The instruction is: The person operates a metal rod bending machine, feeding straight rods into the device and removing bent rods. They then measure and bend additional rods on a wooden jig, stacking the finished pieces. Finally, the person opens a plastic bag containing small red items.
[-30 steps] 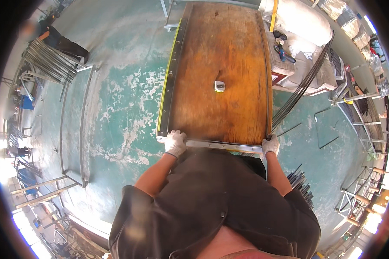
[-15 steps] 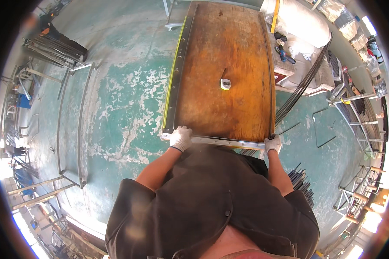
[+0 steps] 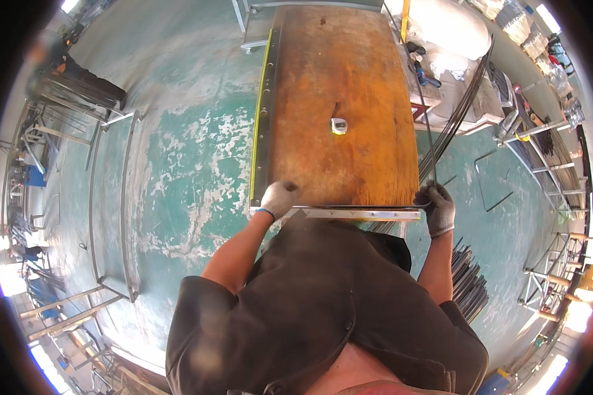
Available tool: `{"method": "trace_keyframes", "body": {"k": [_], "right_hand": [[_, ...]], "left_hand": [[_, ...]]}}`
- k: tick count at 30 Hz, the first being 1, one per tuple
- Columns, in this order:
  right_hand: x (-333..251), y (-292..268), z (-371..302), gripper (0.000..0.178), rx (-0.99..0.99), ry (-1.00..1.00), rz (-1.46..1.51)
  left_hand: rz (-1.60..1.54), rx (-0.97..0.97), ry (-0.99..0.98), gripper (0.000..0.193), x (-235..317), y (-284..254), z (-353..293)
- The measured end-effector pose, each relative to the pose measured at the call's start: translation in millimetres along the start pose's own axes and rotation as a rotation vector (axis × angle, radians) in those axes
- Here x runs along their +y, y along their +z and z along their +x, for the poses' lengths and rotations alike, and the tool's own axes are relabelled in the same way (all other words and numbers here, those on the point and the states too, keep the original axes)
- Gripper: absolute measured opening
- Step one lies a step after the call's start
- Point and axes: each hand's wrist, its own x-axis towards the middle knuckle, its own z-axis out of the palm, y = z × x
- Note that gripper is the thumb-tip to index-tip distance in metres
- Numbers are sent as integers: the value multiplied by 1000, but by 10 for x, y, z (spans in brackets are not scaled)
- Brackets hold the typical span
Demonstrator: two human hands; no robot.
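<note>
A long wooden board (image 3: pixel 369 79) forms the worktop in front of me. A thin dark bent metal rod (image 3: pixel 356 207) runs across its near edge and turns a corner on the right, its long side slanting away past the board's right edge. My right hand (image 3: pixel 439 207), in a pale glove with darkened fingers, grips the rod at that corner. My left hand (image 3: pixel 280 199), gloved too, is closed round the rod at the near left corner; its fingertips are partly hidden. A light metal strip (image 3: pixel 369 214) borders the near edge. A tape measure (image 3: pixel 338 126) lies mid-board.
Along the board's left edge runs a dark strip with holes (image 3: pixel 263 118), beside a yellow-green edging. Bundled rods (image 3: pixel 458 122) lean at the right, near a blue power tool (image 3: pixel 428 78) on a padded seat. More rods (image 3: pixel 468 283) lie low right. A person (image 3: pixel 89 76) stands far left.
The rod's right side has swung outward off the board's right edge. My right hand has moved right and slightly up with the corner; my left hand has shifted slightly up.
</note>
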Motion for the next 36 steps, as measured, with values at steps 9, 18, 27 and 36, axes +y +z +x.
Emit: {"method": "trace_keyframes", "body": {"k": [9, 18, 27, 36], "right_hand": [[-1831, 1729, -929, 54, -562, -394, 536], [-2454, 2381, -1873, 36, -440, -410, 190], [-545, 2733, -1064, 36, -1135, -711, -1006], [407, 1790, -91, 40, -1178, -239, -1392]], "left_hand": [[-418, -68, 243, 31, 1189, -259, 163], [-1021, -310, 220, 44, 1557, -704, -266], [-1021, -129, 172, 41, 1791, -1295, -443], [-579, 96, -157, 23, 685, -548, 364]]}}
